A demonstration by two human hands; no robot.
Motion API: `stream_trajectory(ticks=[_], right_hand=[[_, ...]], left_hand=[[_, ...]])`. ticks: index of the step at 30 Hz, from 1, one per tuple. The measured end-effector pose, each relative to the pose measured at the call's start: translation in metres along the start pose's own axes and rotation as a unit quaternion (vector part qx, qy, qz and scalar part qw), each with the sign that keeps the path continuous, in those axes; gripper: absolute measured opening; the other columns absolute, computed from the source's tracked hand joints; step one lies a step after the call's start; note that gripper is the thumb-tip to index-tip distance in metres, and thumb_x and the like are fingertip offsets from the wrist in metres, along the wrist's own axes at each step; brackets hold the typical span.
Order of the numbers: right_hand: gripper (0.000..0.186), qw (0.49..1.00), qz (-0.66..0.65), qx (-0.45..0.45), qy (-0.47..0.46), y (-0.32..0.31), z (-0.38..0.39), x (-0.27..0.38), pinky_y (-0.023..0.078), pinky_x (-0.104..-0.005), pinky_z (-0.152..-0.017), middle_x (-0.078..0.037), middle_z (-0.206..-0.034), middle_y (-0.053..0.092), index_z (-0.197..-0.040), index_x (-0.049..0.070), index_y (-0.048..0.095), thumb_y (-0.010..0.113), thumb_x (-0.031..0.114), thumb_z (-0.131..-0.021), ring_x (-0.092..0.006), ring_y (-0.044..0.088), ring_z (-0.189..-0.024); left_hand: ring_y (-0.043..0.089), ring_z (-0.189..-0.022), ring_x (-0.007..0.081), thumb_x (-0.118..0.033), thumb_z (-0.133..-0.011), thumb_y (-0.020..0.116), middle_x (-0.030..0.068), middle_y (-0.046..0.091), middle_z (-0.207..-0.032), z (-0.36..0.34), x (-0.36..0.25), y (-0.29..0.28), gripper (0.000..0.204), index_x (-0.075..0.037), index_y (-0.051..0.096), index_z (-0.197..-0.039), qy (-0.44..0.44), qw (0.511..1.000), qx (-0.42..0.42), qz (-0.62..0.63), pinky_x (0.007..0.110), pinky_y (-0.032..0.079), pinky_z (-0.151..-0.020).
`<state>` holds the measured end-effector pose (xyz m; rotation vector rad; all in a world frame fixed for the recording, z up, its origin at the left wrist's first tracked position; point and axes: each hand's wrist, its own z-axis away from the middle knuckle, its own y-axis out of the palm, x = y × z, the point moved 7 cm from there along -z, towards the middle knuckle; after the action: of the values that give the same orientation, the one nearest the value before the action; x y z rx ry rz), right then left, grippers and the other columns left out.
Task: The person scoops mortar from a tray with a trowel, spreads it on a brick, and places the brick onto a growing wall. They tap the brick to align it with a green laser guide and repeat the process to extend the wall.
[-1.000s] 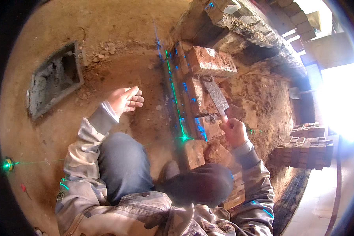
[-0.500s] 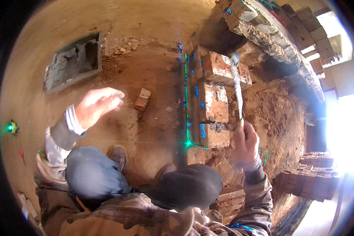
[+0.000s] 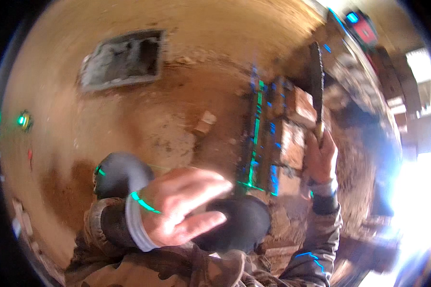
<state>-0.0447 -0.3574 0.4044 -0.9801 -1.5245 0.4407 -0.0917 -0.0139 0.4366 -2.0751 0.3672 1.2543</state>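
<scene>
My right hand [image 3: 321,155] is wrapped around the short handle of a long, narrow-bladed masonry tool [image 3: 318,79]. The blade points away from me, dark and streaked with grey; its exact kind is unclear because it shows nearly edge-on. Just left of it, red-brown bricks [image 3: 292,146] with pale mortar form a low course. My left hand [image 3: 189,198] hovers empty over my lap, fingers stretched and thumb apart. A green laser line [image 3: 256,141] runs along the left side of the bricks, and another green mark crosses my left wrist.
A grey mortar trough [image 3: 122,86] stands at the far left of the dusty floor. One loose brick piece [image 3: 206,122] lies between it and the course. A rough masonry ledge [image 3: 361,81] juts in at right. A small green-lit device [image 3: 24,120] sits far left.
My left hand has come right and nearer my body. My right hand has lifted away from me with the tool. The whole view has turned, shifting the bricks and trough rightward.
</scene>
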Motion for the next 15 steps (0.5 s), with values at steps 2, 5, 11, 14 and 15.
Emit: stream_trajectory(ticks=[2,5,11,14,15], right_hand=[[0.014,0.996,-0.051,0.068,0.015,0.027,-0.010,0.036,0.037,-0.0247,-0.051,0.002,-0.064,0.051,-0.096,0.004,0.062,0.060,0.018,-0.099,-0.0041,0.045,-0.058],[0.020,0.974,-0.127,0.186,0.025,0.108,-0.036,0.077,0.040,-0.0268,-0.052,0.001,-0.065,0.056,-0.095,0.003,0.065,0.059,0.021,-0.100,-0.0053,0.048,-0.059],[0.047,0.942,0.111,0.311,0.059,0.320,-0.111,0.128,0.054,-0.0411,-0.064,-0.017,-0.067,0.068,-0.078,-0.001,0.069,0.064,0.043,-0.092,-0.0291,0.071,-0.068],[0.042,0.931,0.181,0.292,-0.120,0.416,-0.165,0.165,0.055,-0.0471,-0.068,-0.020,-0.077,0.070,-0.085,0.000,0.070,0.061,0.040,-0.093,-0.0355,0.071,-0.075],[0.041,0.924,0.224,0.256,-0.175,0.439,-0.184,0.167,0.055,-0.0485,-0.069,-0.021,-0.080,0.071,-0.087,0.000,0.070,0.060,0.039,-0.093,-0.0378,0.071,-0.078]], left_hand=[[0.067,-0.098,0.0340,-0.016,-0.089,0.073,0.0183,0.067,-0.112,0.014,0.005,-0.008,0.034,0.003,0.065,-0.116,0.037,0.999,-0.020,0.017,0.041,0.055,-0.085],[0.067,-0.090,0.0292,-0.013,-0.090,0.070,0.0119,0.068,-0.102,0.029,0.040,-0.027,0.018,0.000,0.068,-0.103,0.028,0.999,-0.043,0.012,0.039,0.055,-0.079],[0.062,-0.083,0.0250,-0.020,-0.082,0.072,0.0063,0.059,-0.087,0.050,0.081,-0.078,0.017,-0.010,0.060,-0.075,0.033,0.991,-0.100,-0.079,0.040,0.051,-0.075],[0.060,-0.079,0.0273,-0.019,-0.080,0.073,0.0073,0.057,-0.085,0.058,0.093,-0.112,0.019,-0.010,0.059,-0.071,0.032,0.991,-0.118,-0.048,0.040,0.049,-0.073],[0.060,-0.078,0.0278,-0.019,-0.080,0.073,0.0078,0.057,-0.085,0.058,0.100,-0.123,0.019,-0.009,0.059,-0.072,0.025,0.989,-0.143,-0.007,0.041,0.049,-0.072]])
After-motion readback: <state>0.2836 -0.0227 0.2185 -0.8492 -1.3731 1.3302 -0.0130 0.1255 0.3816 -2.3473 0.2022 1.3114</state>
